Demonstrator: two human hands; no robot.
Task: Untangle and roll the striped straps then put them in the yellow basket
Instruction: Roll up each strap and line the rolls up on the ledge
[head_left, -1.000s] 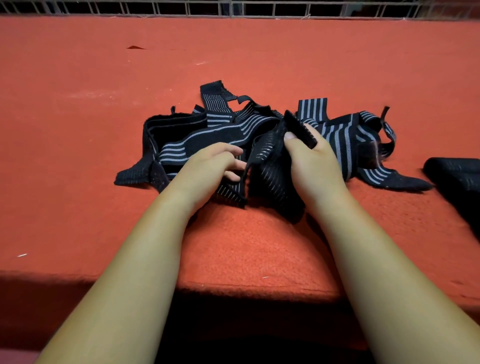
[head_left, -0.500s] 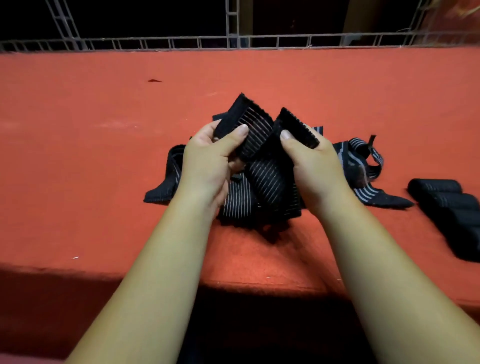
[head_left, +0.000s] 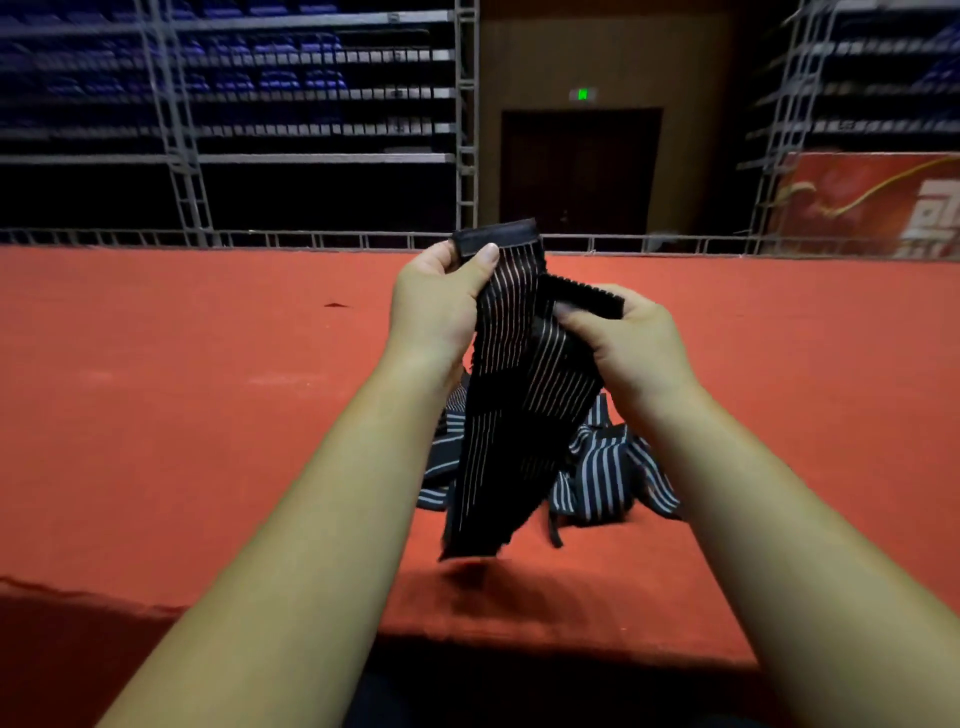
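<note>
Head view: striped strap (head_left: 519, 405) held up above the red surface (head_left: 208, 415), doubled over, fold hanging low near the front edge.
Left hand (head_left: 436, 306): thumb and fingers pinching one hemmed end, held highest.
Right hand (head_left: 639, 338): curled round the other end, just beside and lower.
Remaining straps (head_left: 608, 467): tangled heap on the surface behind the hanging fold.
Handling: probably light, soft, stretchy and limp; likely to twist and to cling at the end patches.
Best hold: end hem, across the full width, for a tight, even roll.
Yellow basket: out of sight.
</note>
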